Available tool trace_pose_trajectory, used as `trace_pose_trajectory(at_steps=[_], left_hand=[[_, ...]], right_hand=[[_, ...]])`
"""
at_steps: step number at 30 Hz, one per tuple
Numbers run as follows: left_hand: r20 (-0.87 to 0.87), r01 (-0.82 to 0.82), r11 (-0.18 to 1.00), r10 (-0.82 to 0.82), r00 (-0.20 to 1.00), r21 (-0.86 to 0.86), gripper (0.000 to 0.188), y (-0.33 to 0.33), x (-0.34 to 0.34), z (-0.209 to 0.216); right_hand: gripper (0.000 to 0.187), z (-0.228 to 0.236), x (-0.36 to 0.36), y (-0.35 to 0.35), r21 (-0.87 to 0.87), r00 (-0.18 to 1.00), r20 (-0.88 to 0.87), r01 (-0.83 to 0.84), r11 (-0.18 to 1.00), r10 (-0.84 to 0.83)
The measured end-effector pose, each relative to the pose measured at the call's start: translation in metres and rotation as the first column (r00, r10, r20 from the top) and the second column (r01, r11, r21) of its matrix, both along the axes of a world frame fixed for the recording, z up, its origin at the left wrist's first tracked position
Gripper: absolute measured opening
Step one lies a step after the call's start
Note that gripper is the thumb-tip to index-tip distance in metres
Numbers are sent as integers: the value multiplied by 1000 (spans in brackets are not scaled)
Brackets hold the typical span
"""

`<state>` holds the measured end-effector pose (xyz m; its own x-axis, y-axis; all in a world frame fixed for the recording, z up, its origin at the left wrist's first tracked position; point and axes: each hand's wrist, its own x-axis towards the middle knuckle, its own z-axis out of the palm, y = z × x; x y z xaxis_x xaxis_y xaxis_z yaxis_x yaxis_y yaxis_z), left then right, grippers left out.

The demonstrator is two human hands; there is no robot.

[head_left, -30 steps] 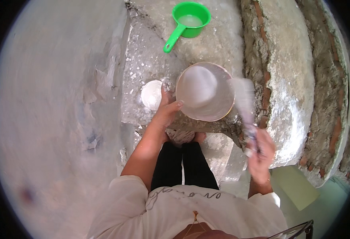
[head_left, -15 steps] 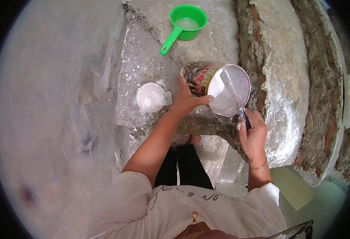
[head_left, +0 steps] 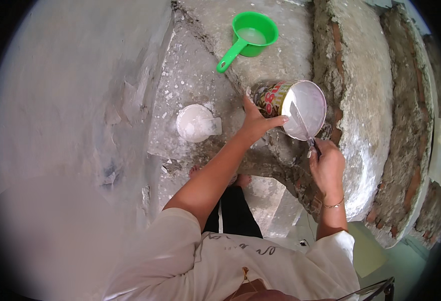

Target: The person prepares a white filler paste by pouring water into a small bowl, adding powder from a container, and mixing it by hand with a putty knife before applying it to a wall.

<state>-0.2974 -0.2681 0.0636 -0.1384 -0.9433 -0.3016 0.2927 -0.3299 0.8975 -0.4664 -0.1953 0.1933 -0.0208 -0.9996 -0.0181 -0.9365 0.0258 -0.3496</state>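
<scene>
A printed metal tin (head_left: pixel 269 99) lies tilted on the rough concrete step, its mouth turned to the right. My left hand (head_left: pixel 257 120) is wrapped round its near side, thumb at the rim. White paste or powder coats the inside of the tin. A putty knife (head_left: pixel 300 123) reaches into the mouth, its blade against the whitened inner side. My right hand (head_left: pixel 328 164) is closed round the knife's dark handle. Left of my left hand sits a small round white tub (head_left: pixel 190 122) holding white powder, with a pale flat piece on its right side.
A green dipper (head_left: pixel 254 47) with cloudy liquid stands beyond the tin, its handle toward me. More rough steps (head_left: pixel 363 100) with exposed brick edges rise to the right. A grey plastered wall (head_left: pixel 80 100) runs along the left. My bare feet (head_left: pixel 243 180) are below the step.
The view has shifted, so the dipper, tin and tub appear farther right. Inside the tin the knife blade has moved nearer to me. Both hands keep their holds.
</scene>
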Motion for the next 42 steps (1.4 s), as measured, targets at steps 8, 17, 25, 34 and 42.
trace_pose_trajectory(at_steps=[8,17,25,34,42], left_hand=[[-211,-73,997,68,975,-16,115,-14,6,-2],[-14,-114,993,114,993,-4,133,-22,-12,-30],[84,-108,994,107,991,8,129,-32,-29,-41],[163,-123,991,114,980,46,118,-33,-13,-12],[67,-243,951,234,970,191,98,65,51,-64]], right_hand=[[27,18,6,12,-284,963,268,123,951,-44],[27,-16,-4,1,-31,966,242,99,995,-89],[27,-6,5,-52,-86,978,-208,-28,996,10],[29,-4,11,-69,-115,917,-341,-259,959,207],[34,3,94,3,-60,910,339,-234,970,240]])
